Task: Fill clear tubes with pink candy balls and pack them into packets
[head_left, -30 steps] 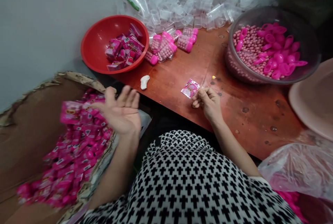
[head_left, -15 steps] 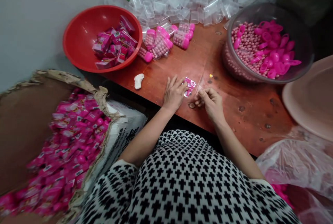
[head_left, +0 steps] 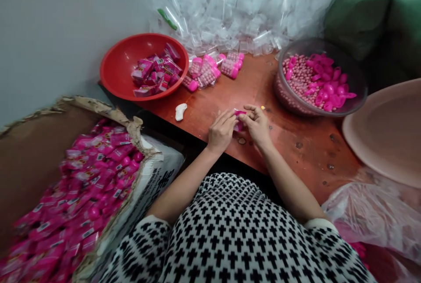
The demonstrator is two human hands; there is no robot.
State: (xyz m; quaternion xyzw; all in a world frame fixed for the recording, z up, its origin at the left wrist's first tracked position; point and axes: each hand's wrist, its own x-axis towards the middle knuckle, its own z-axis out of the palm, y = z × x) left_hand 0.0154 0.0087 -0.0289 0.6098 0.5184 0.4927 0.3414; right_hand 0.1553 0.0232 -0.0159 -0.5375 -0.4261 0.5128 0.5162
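Two hands (head_left: pixel 221 132) pinch one pink packet (head_left: pixel 238 126), seemingly mid-work; 10 o'clock red bowl (head_left: pixel 113 70) packs (head_left: pixel 157 72) look done, 11 o'clock bead tubes (head_left: pixel 207 73) left.

Between the left hand (head_left: pixel 220 132) and the right hand (head_left: pixel 259 129), a pink packet (head_left: pixel 239 127) is showing a slick, film-like finish. Beneath both, the wooden tabletop (head_left: pixel 283 160) is wearing a smooth, faint sheen. Beyond the left hand, the red bowl (head_left: pixel 120 70) is gleaming like glossy plastic; beyond the right, the grey bowl (head_left: pixel 357 72) is looking translucent and smooth. Left of both, the cardboard box (head_left: pixel 33 151) is baring rough, torn edges, its inside looking matt.
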